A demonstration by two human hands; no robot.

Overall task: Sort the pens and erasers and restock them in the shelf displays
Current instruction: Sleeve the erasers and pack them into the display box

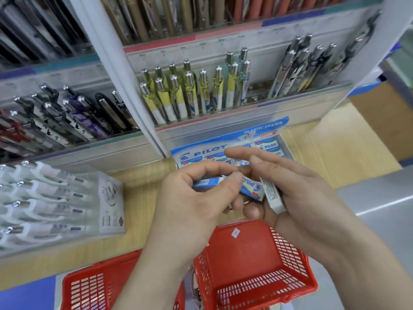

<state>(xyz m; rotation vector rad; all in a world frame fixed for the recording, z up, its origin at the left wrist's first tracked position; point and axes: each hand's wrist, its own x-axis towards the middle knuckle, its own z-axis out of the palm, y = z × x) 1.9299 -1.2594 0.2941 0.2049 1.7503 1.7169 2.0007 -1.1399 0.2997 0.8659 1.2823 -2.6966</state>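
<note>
My left hand [192,198] pinches a blue-sleeved Pilot eraser [250,186] between thumb and fingers, just above the wooden counter. My right hand [297,189] lies palm-up beside it, cradling a white eraser [273,196] against its palm while its fingers stretch out over the blue one. Right behind both hands stands the blue Pilot eraser display box [201,151], with rows of wrapped erasers inside. On the shelf above, yellow-and-white pens [178,95] stand in a clear tray.
Two red plastic baskets, one [257,265] below my hands and one [89,287] at lower left. A clear pen pack display [55,202] lies left on the counter. Dark patterned pens [67,115] fill the left shelf, more pens [312,66] at upper right.
</note>
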